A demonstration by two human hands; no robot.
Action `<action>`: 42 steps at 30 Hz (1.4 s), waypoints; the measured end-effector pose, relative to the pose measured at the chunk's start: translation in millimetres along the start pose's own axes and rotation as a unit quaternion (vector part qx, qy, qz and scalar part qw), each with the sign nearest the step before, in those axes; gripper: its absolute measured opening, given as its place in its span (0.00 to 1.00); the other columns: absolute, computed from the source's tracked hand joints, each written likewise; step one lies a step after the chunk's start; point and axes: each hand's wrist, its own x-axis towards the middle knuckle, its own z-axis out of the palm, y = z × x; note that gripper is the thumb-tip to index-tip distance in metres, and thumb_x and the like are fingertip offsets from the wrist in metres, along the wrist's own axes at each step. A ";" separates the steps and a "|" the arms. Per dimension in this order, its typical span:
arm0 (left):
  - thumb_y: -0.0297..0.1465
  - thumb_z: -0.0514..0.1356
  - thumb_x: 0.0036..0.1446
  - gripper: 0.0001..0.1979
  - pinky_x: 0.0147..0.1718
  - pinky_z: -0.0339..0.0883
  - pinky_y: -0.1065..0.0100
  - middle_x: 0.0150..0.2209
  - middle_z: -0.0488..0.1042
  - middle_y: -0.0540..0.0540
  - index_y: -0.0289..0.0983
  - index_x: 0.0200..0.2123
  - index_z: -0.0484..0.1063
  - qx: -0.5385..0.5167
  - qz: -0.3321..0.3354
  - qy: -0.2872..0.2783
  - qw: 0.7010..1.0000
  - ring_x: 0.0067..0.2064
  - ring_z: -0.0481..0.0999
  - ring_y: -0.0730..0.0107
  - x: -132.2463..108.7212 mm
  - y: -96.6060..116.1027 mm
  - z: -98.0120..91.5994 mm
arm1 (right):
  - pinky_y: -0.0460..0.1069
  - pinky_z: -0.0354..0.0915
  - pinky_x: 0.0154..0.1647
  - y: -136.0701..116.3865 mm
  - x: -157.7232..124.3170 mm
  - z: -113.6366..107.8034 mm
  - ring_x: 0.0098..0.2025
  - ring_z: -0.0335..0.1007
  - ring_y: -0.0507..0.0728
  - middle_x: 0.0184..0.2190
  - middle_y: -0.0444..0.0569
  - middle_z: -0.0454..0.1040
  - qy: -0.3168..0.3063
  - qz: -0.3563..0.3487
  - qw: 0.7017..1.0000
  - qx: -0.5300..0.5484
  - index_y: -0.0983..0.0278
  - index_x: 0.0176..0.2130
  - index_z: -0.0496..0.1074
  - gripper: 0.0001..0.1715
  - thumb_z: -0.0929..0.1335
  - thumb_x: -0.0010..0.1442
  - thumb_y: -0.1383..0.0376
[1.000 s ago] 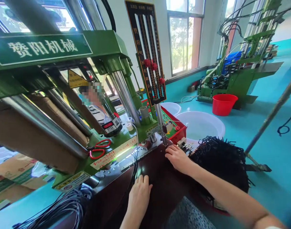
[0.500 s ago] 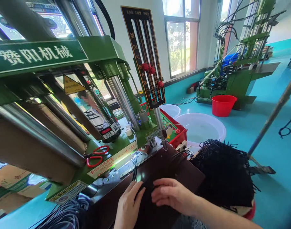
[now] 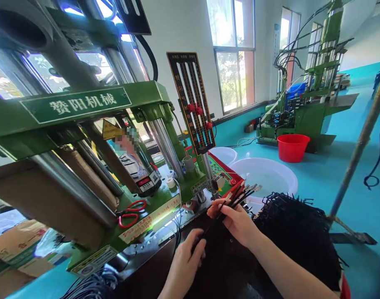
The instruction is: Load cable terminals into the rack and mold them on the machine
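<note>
A bundle of black cables with pale tips (image 3: 244, 194) is gripped in my right hand (image 3: 238, 220); the tips fan out up and to the right. Lower and to the left is my left hand (image 3: 186, 259), fingers curled above the dark tabletop (image 3: 227, 265). Whatever its fingers hold, if anything, is dark and hard to make out. Beyond both hands stands a green press machine (image 3: 152, 93). Several thin dark wires (image 3: 178, 232) hang over its front edge, close to my left hand.
Red-handled scissors (image 3: 129, 220) lie on the press bed. A red control box (image 3: 236, 182) stands behind my right hand. A heap of black strips (image 3: 298, 241) is at the right, near a metal pole (image 3: 351, 166). Coiled cables (image 3: 90, 286) lie lower left. A person is behind the press.
My right hand has moved up and away from my left and now shows the cable bundle. My left hand has shifted slightly right and up. The camera view has tilted upward.
</note>
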 end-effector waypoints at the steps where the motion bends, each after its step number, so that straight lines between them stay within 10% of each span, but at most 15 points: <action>1: 0.42 0.46 0.57 0.19 0.24 0.59 0.71 0.23 0.70 0.49 0.39 0.44 0.66 0.036 0.033 0.020 0.999 0.24 0.68 0.70 5.5 11.1 2.6 | 0.53 0.60 0.45 -0.2 -1.4 -1.2 0.37 0.71 0.57 0.30 0.48 0.76 0.006 -0.002 1.000 -0.009 0.64 0.36 0.74 0.08 0.68 0.52 0.66; 5: 0.36 0.46 0.57 0.15 0.29 0.59 0.67 0.30 0.75 0.42 0.39 0.38 0.71 0.166 0.126 0.104 0.973 0.31 0.74 0.62 23.1 42.1 13.0 | 0.56 0.59 0.48 -2.3 -4.3 -7.9 0.41 0.69 0.58 0.34 0.49 0.76 0.008 0.006 1.000 -0.029 0.64 0.37 0.75 0.11 0.68 0.52 0.66; 14: 0.35 0.48 0.56 0.13 0.26 0.54 0.69 0.22 0.71 0.45 0.39 0.27 0.70 0.109 0.134 0.151 0.973 0.25 0.70 0.65 38.5 75.7 33.2 | 0.57 0.51 0.56 -6.5 -4.0 -17.0 0.52 0.61 0.61 0.46 0.51 0.72 -0.058 0.012 0.996 -0.061 0.62 0.45 0.72 0.16 0.64 0.57 0.62; 19: 0.39 0.47 0.56 0.14 0.15 0.49 0.73 0.14 0.63 0.53 0.39 0.23 0.62 -0.122 0.057 -0.060 0.989 0.13 0.58 0.77 34.4 72.2 42.7 | 0.57 0.54 0.54 -18.1 -0.2 -29.3 0.48 0.66 0.59 0.41 0.50 0.75 -0.029 0.027 0.998 -0.053 0.61 0.43 0.73 0.15 0.63 0.58 0.59; 24: 0.44 0.54 0.50 0.16 0.11 0.47 0.76 0.12 0.66 0.53 0.36 0.30 0.63 -0.392 -0.047 -0.176 0.902 0.09 0.56 0.79 -4.9 41.8 70.7 | 0.54 0.61 0.46 -9.0 -25.1 -17.6 0.40 0.70 0.59 0.34 0.53 0.76 -0.159 0.165 0.969 -0.096 0.65 0.37 0.75 0.16 0.64 0.55 0.58; 27: 0.50 0.60 0.42 0.24 0.15 0.54 0.74 0.16 0.70 0.48 0.34 0.31 0.66 -0.529 -0.061 -0.106 0.840 0.14 0.65 0.74 -28.0 12.0 96.1 | 0.53 0.63 0.42 18.0 -44.7 -12.7 0.39 0.70 0.60 0.37 0.55 0.75 -0.211 0.274 0.926 -0.152 0.67 0.37 0.75 0.17 0.67 0.52 0.58; 31: 0.53 0.59 0.42 0.24 0.09 0.45 0.76 0.08 0.59 0.57 0.38 0.33 0.67 -0.600 -0.124 0.076 0.787 0.08 0.51 0.81 -41.5 -19.0 127.8 | 0.55 0.60 0.48 41.6 -37.8 -16.4 0.44 0.69 0.60 0.41 0.54 0.74 -0.206 0.304 0.927 -0.080 0.64 0.47 0.70 0.22 0.66 0.54 0.57; 35: 0.56 0.56 0.41 0.25 0.06 0.40 0.77 0.05 0.54 0.58 0.38 0.27 0.63 -0.593 -0.144 0.060 0.790 0.06 0.45 0.82 -41.9 -24.3 137.0 | 0.59 0.55 0.54 30.4 2.7 -9.7 0.48 0.67 0.60 0.47 0.54 0.71 -0.199 0.238 0.946 -0.096 0.62 0.49 0.68 0.22 0.63 0.57 0.56; 42: 0.47 0.61 0.44 0.21 0.11 0.52 0.75 0.15 0.64 0.54 0.35 0.29 0.62 -0.660 -0.155 0.077 0.731 0.11 0.60 0.79 -31.1 -8.7 108.5 | 0.55 0.55 0.55 14.5 16.2 7.6 0.54 0.61 0.57 0.51 0.50 0.68 -0.449 0.162 0.747 -0.462 0.61 0.51 0.68 0.21 0.58 0.63 0.58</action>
